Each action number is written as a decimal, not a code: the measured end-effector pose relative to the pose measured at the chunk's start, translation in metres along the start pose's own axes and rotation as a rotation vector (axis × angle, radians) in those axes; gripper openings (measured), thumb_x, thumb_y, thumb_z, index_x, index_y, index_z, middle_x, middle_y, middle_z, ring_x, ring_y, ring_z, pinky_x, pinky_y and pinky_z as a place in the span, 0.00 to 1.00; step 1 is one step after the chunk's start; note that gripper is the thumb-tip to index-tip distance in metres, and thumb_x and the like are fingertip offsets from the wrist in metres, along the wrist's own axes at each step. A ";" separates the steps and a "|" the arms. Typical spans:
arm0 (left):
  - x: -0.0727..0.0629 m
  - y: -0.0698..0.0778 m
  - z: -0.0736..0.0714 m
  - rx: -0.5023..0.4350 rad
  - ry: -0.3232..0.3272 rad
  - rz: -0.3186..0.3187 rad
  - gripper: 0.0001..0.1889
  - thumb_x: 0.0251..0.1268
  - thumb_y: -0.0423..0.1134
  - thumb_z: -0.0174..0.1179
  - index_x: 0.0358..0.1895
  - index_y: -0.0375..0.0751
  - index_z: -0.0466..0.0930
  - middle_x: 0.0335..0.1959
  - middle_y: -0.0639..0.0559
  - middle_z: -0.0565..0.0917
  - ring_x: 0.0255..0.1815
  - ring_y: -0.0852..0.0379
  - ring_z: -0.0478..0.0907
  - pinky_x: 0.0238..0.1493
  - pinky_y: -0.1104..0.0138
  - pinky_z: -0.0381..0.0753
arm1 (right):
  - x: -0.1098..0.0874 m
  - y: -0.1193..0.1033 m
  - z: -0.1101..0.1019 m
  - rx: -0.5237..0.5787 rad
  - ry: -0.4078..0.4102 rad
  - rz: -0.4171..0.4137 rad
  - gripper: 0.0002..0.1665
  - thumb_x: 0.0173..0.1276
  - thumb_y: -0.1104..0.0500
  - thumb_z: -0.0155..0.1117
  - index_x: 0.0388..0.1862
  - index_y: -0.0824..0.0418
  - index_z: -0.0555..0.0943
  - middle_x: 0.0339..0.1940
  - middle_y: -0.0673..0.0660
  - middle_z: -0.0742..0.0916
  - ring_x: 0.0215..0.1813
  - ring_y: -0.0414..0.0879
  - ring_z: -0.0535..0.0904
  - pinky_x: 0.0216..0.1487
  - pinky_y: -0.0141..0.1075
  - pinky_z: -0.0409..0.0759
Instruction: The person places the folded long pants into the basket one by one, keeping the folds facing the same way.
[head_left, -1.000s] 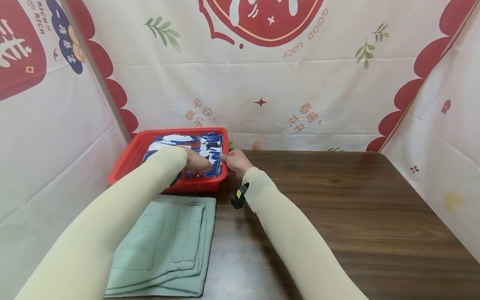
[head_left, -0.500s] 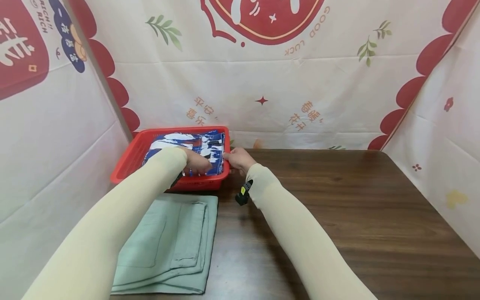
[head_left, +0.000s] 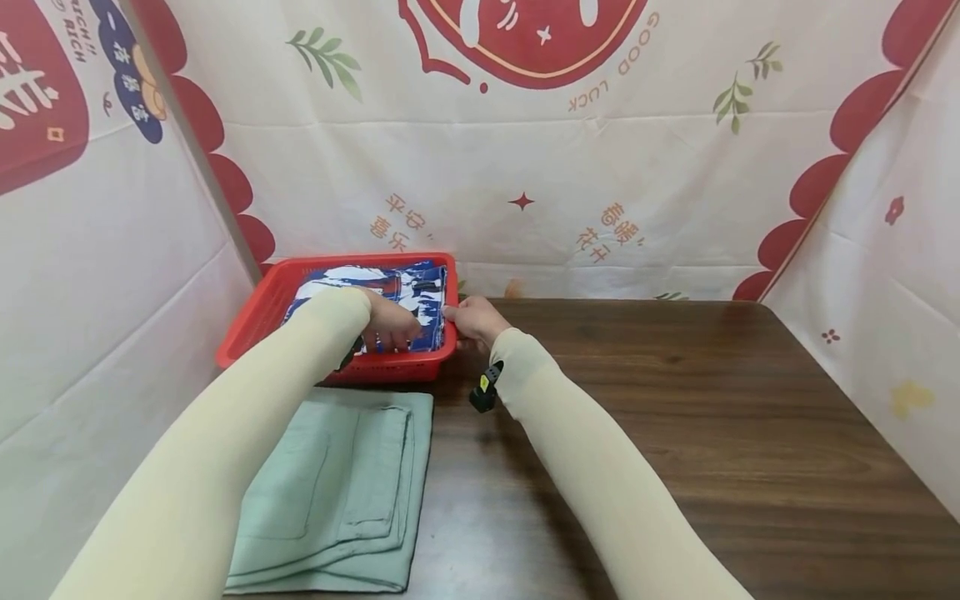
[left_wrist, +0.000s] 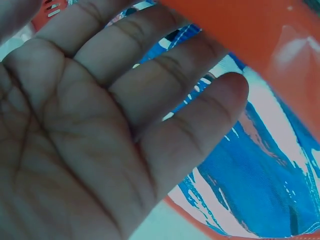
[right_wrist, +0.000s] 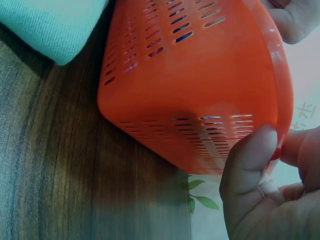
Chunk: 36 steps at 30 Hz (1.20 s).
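Note:
A red plastic basket (head_left: 258, 308) stands at the back left of the table. Inside it lies a folded blue and white patterned cloth item (head_left: 431, 292), with visible stitching. Over the basket's front right part, my left hand (head_left: 392, 323) reaches in; the left wrist view has its fingers (left_wrist: 172, 82) fairly straight against the blue and white cloth, their tips partly hidden by the basket edge. At the basket's right side, my right hand (head_left: 478, 321) pinches the rim between thumb and fingers, as the right wrist view also shows.
In front of the basket a folded pale green garment (head_left: 360, 483) with stitched seams lies on the dark wooden table (head_left: 675, 433). Printed white cloth walls (head_left: 525, 158) stand behind and on both sides. The basket sits close to the left and back walls.
Both hands stay at the basket, the right one on its rim. The left hand has barely shifted, and the head view has moved a little. The cloth and garment lie as before.

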<state>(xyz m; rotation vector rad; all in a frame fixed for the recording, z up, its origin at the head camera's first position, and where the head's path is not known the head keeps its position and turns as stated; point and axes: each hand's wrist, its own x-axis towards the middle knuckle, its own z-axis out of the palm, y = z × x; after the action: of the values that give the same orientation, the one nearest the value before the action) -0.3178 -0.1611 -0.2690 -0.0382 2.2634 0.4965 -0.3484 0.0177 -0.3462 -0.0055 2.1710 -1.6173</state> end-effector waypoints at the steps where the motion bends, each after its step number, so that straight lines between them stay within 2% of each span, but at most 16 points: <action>1: 0.000 0.000 -0.001 0.001 0.000 -0.001 0.30 0.67 0.54 0.56 0.67 0.40 0.73 0.62 0.40 0.76 0.59 0.41 0.75 0.63 0.47 0.72 | 0.000 0.000 0.000 0.001 0.006 -0.001 0.17 0.77 0.50 0.56 0.50 0.63 0.76 0.37 0.60 0.89 0.24 0.45 0.80 0.53 0.48 0.81; 7: 0.002 0.001 -0.008 0.000 -0.097 0.031 0.30 0.70 0.50 0.51 0.69 0.36 0.68 0.65 0.37 0.73 0.63 0.41 0.73 0.66 0.47 0.69 | 0.000 0.003 0.000 0.002 0.034 -0.007 0.17 0.77 0.49 0.56 0.49 0.63 0.75 0.36 0.59 0.88 0.25 0.45 0.79 0.57 0.51 0.78; 9: 0.003 0.002 -0.012 -0.007 -0.116 0.033 0.30 0.70 0.50 0.51 0.70 0.36 0.68 0.64 0.37 0.74 0.62 0.40 0.73 0.66 0.46 0.68 | 0.001 0.003 0.000 0.001 0.042 -0.007 0.17 0.77 0.49 0.56 0.49 0.63 0.75 0.35 0.59 0.88 0.24 0.45 0.78 0.53 0.48 0.81; 11: 0.004 0.003 -0.015 -0.006 -0.100 0.026 0.31 0.69 0.52 0.52 0.70 0.37 0.68 0.62 0.37 0.77 0.60 0.40 0.76 0.65 0.45 0.69 | 0.001 0.004 0.000 0.003 0.047 -0.008 0.17 0.77 0.50 0.56 0.49 0.63 0.76 0.35 0.59 0.88 0.24 0.44 0.78 0.46 0.44 0.83; 13: 0.006 0.003 -0.019 0.011 -0.052 0.028 0.31 0.69 0.54 0.54 0.70 0.40 0.68 0.59 0.38 0.79 0.58 0.40 0.78 0.63 0.44 0.71 | 0.000 0.003 0.000 0.002 0.049 -0.011 0.17 0.78 0.50 0.56 0.48 0.64 0.76 0.34 0.59 0.87 0.23 0.43 0.79 0.39 0.39 0.84; 15: 0.009 0.004 -0.023 0.033 0.034 0.041 0.32 0.68 0.56 0.56 0.70 0.43 0.69 0.57 0.39 0.81 0.57 0.41 0.79 0.62 0.44 0.72 | -0.001 0.003 0.000 -0.004 0.051 -0.017 0.18 0.78 0.50 0.55 0.47 0.65 0.77 0.34 0.59 0.88 0.23 0.42 0.79 0.35 0.37 0.83; 17: 0.013 0.005 -0.027 0.066 0.125 0.085 0.32 0.69 0.56 0.55 0.70 0.44 0.69 0.58 0.40 0.80 0.58 0.41 0.78 0.62 0.45 0.73 | -0.002 0.002 0.000 -0.009 0.054 -0.021 0.18 0.78 0.50 0.55 0.47 0.65 0.77 0.34 0.59 0.88 0.23 0.42 0.79 0.39 0.40 0.84; 21: 0.026 0.005 -0.032 0.102 0.341 0.189 0.28 0.72 0.51 0.54 0.70 0.41 0.70 0.63 0.41 0.77 0.64 0.41 0.73 0.63 0.44 0.70 | -0.004 0.001 0.001 -0.004 0.052 -0.023 0.17 0.78 0.49 0.55 0.47 0.64 0.77 0.34 0.58 0.88 0.23 0.43 0.80 0.40 0.41 0.83; 24: 0.039 0.003 -0.032 0.104 0.479 0.240 0.24 0.73 0.46 0.55 0.68 0.41 0.73 0.63 0.41 0.76 0.64 0.41 0.72 0.63 0.44 0.71 | -0.006 0.001 0.003 -0.001 0.042 -0.027 0.17 0.78 0.50 0.55 0.48 0.64 0.76 0.34 0.58 0.89 0.23 0.43 0.80 0.34 0.37 0.82; 27: 0.053 0.004 -0.029 0.152 0.578 0.268 0.23 0.70 0.44 0.58 0.66 0.42 0.74 0.62 0.41 0.77 0.61 0.42 0.74 0.61 0.44 0.72 | -0.007 0.001 0.005 0.000 0.038 -0.026 0.17 0.78 0.50 0.54 0.48 0.64 0.75 0.34 0.59 0.89 0.22 0.43 0.80 0.27 0.33 0.80; 29: 0.063 0.007 -0.027 0.209 0.617 0.275 0.25 0.68 0.44 0.62 0.67 0.43 0.74 0.63 0.41 0.77 0.60 0.43 0.75 0.62 0.45 0.72 | -0.007 0.001 0.005 -0.002 0.039 -0.026 0.17 0.79 0.50 0.54 0.47 0.64 0.76 0.33 0.59 0.88 0.21 0.42 0.79 0.25 0.32 0.79; 31: 0.073 0.011 -0.025 0.265 0.626 0.271 0.29 0.65 0.46 0.65 0.69 0.43 0.72 0.64 0.41 0.75 0.62 0.43 0.74 0.63 0.45 0.71 | -0.007 0.001 0.006 -0.006 0.041 -0.031 0.17 0.79 0.50 0.54 0.46 0.64 0.77 0.32 0.59 0.88 0.20 0.42 0.78 0.25 0.33 0.80; 33: 0.081 0.015 -0.023 0.286 0.595 0.250 0.33 0.63 0.48 0.67 0.71 0.44 0.70 0.66 0.41 0.74 0.63 0.43 0.73 0.65 0.45 0.69 | -0.007 0.001 0.006 -0.013 0.044 -0.034 0.18 0.78 0.49 0.54 0.45 0.64 0.78 0.32 0.58 0.88 0.20 0.41 0.77 0.30 0.36 0.82; 36: 0.089 0.022 -0.021 0.270 0.529 0.180 0.37 0.61 0.49 0.69 0.74 0.49 0.67 0.68 0.42 0.73 0.63 0.43 0.72 0.65 0.43 0.67 | -0.009 0.002 0.005 -0.019 0.053 -0.038 0.18 0.78 0.49 0.55 0.45 0.64 0.77 0.32 0.58 0.87 0.20 0.42 0.77 0.39 0.42 0.84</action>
<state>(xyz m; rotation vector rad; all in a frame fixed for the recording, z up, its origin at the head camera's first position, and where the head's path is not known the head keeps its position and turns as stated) -0.3969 -0.1367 -0.3128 0.1945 2.8537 0.2885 -0.3383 0.0156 -0.3462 -0.0104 2.2390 -1.6351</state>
